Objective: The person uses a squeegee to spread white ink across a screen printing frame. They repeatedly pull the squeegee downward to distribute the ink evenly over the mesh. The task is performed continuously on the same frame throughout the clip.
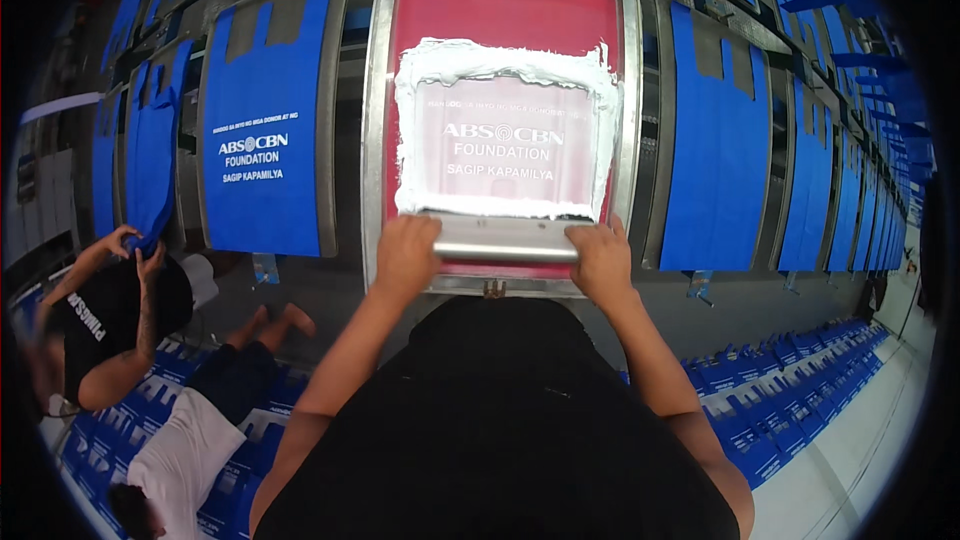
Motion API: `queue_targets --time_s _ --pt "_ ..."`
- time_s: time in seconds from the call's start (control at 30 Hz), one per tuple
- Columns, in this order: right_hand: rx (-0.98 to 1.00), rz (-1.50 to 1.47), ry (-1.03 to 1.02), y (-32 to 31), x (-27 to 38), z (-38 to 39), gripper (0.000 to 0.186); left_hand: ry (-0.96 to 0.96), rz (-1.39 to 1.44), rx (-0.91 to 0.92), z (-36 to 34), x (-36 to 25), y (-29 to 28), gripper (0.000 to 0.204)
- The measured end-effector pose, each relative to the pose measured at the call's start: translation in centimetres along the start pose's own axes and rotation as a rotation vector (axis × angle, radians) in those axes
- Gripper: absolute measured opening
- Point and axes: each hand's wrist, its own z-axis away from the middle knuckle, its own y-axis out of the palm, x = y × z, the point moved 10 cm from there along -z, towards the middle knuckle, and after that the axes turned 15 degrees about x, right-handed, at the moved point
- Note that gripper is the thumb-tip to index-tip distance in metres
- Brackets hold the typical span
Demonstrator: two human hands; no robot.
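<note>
In front of me lies a screen-printing frame [629, 140] with metal edges and a red mesh [505, 10]. Thick white ink [470, 60] rings a paler stencil area with lettering and a round emblem. Across the mesh's near end lies a wide metal squeegee [508, 238]. My left hand [407, 252] is wrapped round its left end, and my right hand [602, 255] grips the right end. The squeegee's blade edge meets the near band of ink. My hidden fingertips curl over its far side.
A printed blue bag [262, 130] lies on a board to the left; an unprinted blue bag [715, 150] lies to the right. More bags line the bench. At left, a person [110, 330] handles a blue bag; another person [190, 450] is below. Rows of blue bags [790, 390] cover the floor.
</note>
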Motion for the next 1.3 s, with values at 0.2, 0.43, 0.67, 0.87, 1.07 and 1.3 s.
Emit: queue_targets --time_s 0.2,0.43,0.67,0.87,1.07,1.3 --pt "0.033 0.190 0.077 -8.1 -4.8 -14.7 0.039 -0.161 -0.117 0.089 -16.8 6.6 -5.7 0.026" --pt "0.123 0.082 0.006 -15.5 -4.1 -18.6 0.045 -0.126 -0.218 -0.231 -17.0 6.6 -13.1 0.057" --pt "0.190 0.073 -0.062 -15.4 -7.5 -22.8 0.050 -0.270 0.557 0.630 1.5 1.4 5.0 0.031" --pt "0.240 0.050 -0.107 -14.6 -4.7 -24.5 0.055 -0.250 1.317 0.701 9.8 -4.3 21.4 0.043" --pt "0.045 0.110 -0.149 -15.1 -0.6 -23.6 0.047 -0.154 1.321 0.572 9.2 -5.4 18.0 0.042" --pt "0.103 0.123 -0.033 -8.6 3.7 -12.1 0.050 -0.184 1.333 0.636 9.1 -6.6 15.8 0.042"
